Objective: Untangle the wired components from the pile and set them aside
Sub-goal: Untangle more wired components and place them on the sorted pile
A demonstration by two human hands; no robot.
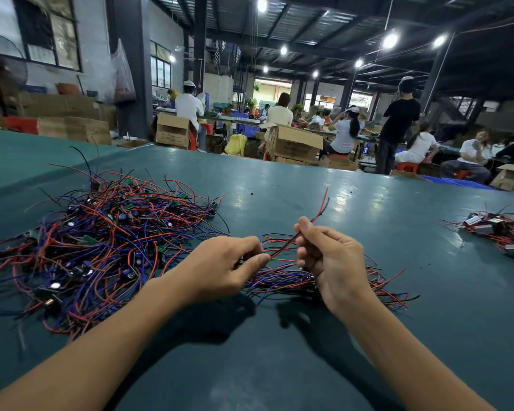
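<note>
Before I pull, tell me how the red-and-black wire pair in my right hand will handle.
Probably springy, not limp: the red-and-black wire pair stands up, slightly curved, above the right hand. Likely light: fingertips alone pinch it. It may snag, since the loose bundle beneath lies close.

I am in a large factory hall: workers [346, 132] sit at long benches among cardboard boxes [293, 143], lamps [390, 40] hang under a steel roof, tangled wires [101, 238] lie on my green table [279, 188].

L hand [229, 262] pinches low end of red/black wire pair [318, 216], R hand [327, 256] grips its middle, above small bundle [279, 278]. Big tangled pile [101, 238] lies left on green table [309, 351].
</note>
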